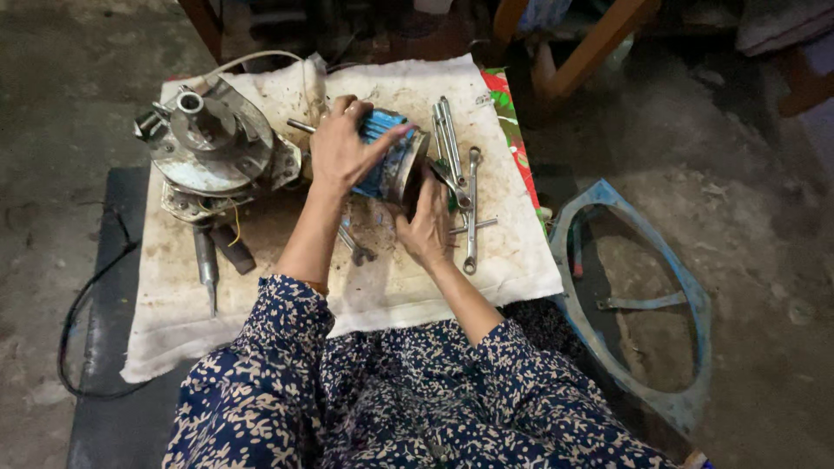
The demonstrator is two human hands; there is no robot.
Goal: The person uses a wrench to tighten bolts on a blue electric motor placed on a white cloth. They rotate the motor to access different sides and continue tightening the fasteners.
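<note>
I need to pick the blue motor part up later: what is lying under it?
The blue motor housing, held by the left hand and right hand, sits over the stained white cloth. A wrench pokes out below; the rest is covered.

The floor (764, 200) was bare, rough grey concrete, stained and dusty. A soiled white cloth (382, 287) covered the low dark worktop (122, 260). To the right of the hands a blue metal ring frame (686, 304) lay flat on the floor. Beyond the hands, wooden furniture legs (591, 52) stood in shadow. A black cable (78, 321) looped at the left. Light was dim.
</note>
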